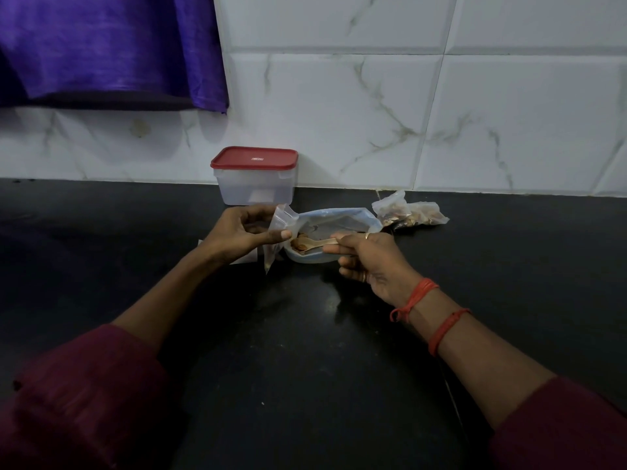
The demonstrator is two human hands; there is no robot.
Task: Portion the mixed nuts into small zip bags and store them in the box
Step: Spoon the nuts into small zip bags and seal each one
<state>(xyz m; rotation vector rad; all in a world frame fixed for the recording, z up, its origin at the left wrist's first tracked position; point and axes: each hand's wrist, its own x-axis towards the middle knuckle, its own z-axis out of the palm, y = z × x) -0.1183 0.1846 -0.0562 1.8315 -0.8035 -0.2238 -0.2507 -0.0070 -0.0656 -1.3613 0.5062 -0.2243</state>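
My left hand (244,232) pinches a small clear zip bag (281,220) and holds it upright beside a large clear bag of mixed nuts (336,220) that lies open on the black counter. My right hand (369,262) grips a pale wooden spoon (314,245), whose bowl carries a few nuts just inside the large bag's mouth, close to the small bag. Behind them, against the wall, stands a clear plastic box (255,184) with its red lid (254,157) closed. Filled small bags of nuts (410,212) lie to the right.
The black counter (288,334) runs along a white marble-tiled wall (407,113). A purple cloth (108,45) hangs at the upper left. Some white paper or flat bags (244,257) lie under my left wrist.
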